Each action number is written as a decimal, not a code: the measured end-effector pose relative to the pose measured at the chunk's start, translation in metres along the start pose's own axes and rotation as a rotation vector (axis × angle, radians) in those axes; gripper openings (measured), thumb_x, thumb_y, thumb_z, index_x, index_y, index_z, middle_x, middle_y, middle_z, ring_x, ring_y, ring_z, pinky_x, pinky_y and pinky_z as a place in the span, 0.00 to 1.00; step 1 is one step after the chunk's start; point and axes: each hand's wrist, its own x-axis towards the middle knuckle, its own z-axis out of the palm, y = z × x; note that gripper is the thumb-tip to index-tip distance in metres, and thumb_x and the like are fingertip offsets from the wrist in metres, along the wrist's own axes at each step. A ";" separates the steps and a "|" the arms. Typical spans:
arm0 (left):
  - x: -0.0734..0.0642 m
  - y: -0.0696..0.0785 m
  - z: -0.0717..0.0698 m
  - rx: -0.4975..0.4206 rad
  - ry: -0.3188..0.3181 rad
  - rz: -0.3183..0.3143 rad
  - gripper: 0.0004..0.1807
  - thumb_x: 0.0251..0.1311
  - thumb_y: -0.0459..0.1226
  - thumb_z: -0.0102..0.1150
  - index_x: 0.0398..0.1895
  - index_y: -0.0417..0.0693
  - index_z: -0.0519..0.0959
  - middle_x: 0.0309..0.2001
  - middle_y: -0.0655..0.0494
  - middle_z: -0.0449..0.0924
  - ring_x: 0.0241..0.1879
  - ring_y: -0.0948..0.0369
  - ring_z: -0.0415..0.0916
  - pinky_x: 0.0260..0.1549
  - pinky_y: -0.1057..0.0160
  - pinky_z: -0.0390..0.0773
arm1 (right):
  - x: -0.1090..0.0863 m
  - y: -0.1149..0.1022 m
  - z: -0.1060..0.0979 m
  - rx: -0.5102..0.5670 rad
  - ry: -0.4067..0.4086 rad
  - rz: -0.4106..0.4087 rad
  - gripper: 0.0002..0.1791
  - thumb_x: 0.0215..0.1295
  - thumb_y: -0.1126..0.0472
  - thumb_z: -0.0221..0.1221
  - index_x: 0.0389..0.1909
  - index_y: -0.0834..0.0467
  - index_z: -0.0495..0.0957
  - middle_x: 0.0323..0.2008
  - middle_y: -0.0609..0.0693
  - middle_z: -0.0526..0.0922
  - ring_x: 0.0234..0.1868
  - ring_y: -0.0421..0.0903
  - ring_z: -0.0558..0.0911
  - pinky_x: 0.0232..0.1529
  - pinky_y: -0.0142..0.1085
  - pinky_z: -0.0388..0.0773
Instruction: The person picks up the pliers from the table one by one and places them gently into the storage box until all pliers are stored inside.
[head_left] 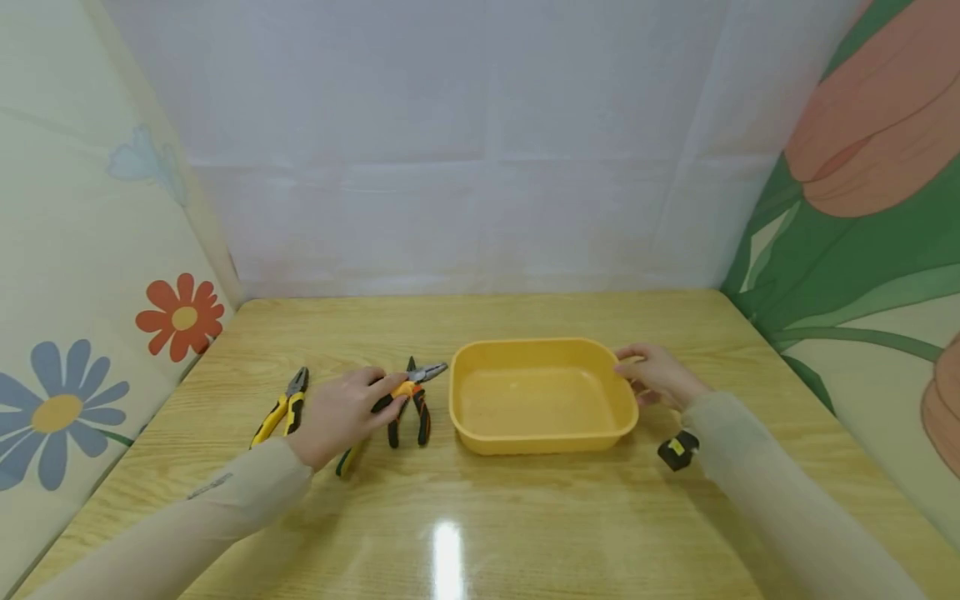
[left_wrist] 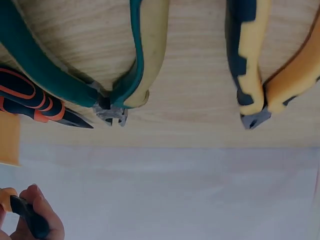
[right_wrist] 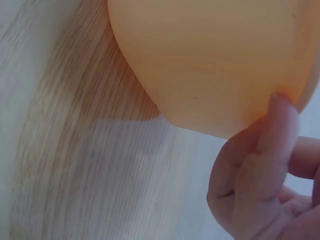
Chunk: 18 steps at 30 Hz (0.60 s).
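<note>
My left hand (head_left: 348, 408) grips a pair of pliers (head_left: 426, 372) by orange-and-black handles; their metal nose points right, towards a yellow plastic basin (head_left: 543, 442). Part of that grip shows low in the left wrist view, around a dark handle end (left_wrist: 31, 218). At the basin's right end, my right hand (head_left: 660, 377) holds the rim, its fingertips against the outer wall (right_wrist: 210, 75). Below the held pliers lie needle-nose pliers (head_left: 423, 421) with black-and-orange handles. Green-handled cutters (left_wrist: 55, 80) lie partly hidden under my left hand in the head view.
Yellow-and-black pliers (head_left: 273, 417) lie left of my left hand. A small black tape measure (head_left: 678, 450) with a yellow label sits beside my right sleeve. The wooden table (head_left: 525, 525) ends at a white cloth backdrop (head_left: 480, 208), with floral cloths on both sides.
</note>
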 end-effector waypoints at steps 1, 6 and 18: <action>0.001 0.002 0.001 -0.011 -0.009 -0.002 0.19 0.69 0.49 0.53 0.46 0.46 0.85 0.30 0.50 0.79 0.19 0.60 0.73 0.13 0.66 0.70 | 0.000 0.000 0.000 0.000 -0.001 0.002 0.25 0.73 0.64 0.50 0.65 0.72 0.59 0.31 0.48 0.78 0.25 0.39 0.77 0.24 0.31 0.78; 0.010 0.009 0.004 -0.074 -0.029 0.006 0.17 0.54 0.39 0.70 0.47 0.44 0.85 0.30 0.49 0.78 0.20 0.61 0.71 0.15 0.66 0.70 | 0.000 -0.001 0.000 -0.008 0.004 0.014 0.26 0.74 0.63 0.50 0.66 0.71 0.58 0.32 0.49 0.78 0.25 0.39 0.77 0.24 0.32 0.78; 0.028 0.020 0.013 -0.066 -0.020 0.119 0.13 0.58 0.42 0.68 0.44 0.47 0.84 0.29 0.48 0.77 0.18 0.61 0.69 0.12 0.68 0.67 | -0.001 -0.003 0.002 0.000 0.000 -0.004 0.25 0.73 0.65 0.50 0.66 0.72 0.59 0.33 0.50 0.78 0.26 0.40 0.78 0.24 0.32 0.78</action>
